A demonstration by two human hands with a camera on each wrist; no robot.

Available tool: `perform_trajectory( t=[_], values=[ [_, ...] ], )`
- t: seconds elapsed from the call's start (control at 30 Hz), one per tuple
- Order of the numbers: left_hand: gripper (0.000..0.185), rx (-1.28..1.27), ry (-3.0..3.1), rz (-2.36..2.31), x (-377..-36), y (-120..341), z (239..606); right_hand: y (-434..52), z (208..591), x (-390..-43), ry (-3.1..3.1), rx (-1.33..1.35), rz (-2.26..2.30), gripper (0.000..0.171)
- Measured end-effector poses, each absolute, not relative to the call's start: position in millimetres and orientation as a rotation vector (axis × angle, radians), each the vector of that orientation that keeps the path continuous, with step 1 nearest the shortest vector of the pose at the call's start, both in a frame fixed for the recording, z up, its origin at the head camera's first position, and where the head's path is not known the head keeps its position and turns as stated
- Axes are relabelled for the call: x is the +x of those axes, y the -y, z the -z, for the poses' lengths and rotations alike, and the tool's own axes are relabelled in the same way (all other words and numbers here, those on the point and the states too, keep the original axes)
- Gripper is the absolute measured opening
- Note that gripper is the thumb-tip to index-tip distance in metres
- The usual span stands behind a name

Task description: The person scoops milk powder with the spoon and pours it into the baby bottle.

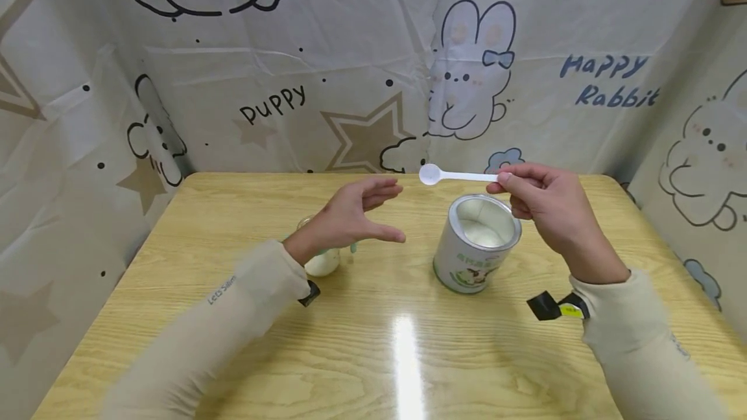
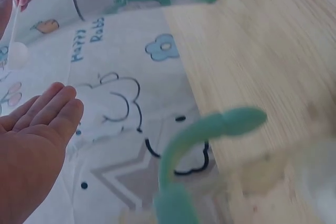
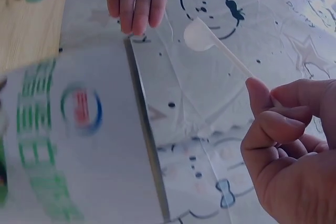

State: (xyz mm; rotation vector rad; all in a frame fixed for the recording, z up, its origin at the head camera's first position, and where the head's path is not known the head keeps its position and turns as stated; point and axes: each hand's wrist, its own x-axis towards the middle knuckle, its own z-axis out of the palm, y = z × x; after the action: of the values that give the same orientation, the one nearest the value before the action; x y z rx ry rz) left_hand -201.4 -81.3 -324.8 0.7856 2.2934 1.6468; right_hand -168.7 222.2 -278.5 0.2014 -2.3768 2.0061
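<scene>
On the wooden counter [image 1: 233,342] I pinch the spoon [image 1: 455,175] in my right hand [image 1: 548,212] over the tin [image 1: 475,245], left hand [image 1: 350,212] loose, and powder might spill if it tips.

Bright, even overhead light; a vertical glare streak lies on the glossy table [image 1: 406,368], with soft shadows. The head view bows at its edges. Both wrist views are motion-blurred, the tin [image 3: 63,145] most strongly.

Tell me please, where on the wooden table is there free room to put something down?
The near part of the light wooden table between the two sleeves is bare, and so is the right edge beyond the open metal powder tin. It is crowded at the far middle, around the tin, the small glass jar and both hands.
</scene>
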Motion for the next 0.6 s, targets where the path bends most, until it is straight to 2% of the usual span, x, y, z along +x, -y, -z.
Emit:
perform_trajectory(
  t=[0.2,0.43,0.6],
  values=[
    [0.087,0.778,-2.299,-1.619,-199.6,62.7,329.7,-247.9,281.7,-165.7,2.388,0.143,-1.977,0.012],
    [0.089,0.797,-2.243,-1.649,-196.7,41.3,338.7,-272.2,289.3,-163.0,2.536,0.082,-1.679,0.010],
    [0.092,0.796,-2.251,-1.626,-196.7,32.0,344.2,-281.1,293.6,-163.2,2.555,0.076,-1.643,0.011]
  ],
)
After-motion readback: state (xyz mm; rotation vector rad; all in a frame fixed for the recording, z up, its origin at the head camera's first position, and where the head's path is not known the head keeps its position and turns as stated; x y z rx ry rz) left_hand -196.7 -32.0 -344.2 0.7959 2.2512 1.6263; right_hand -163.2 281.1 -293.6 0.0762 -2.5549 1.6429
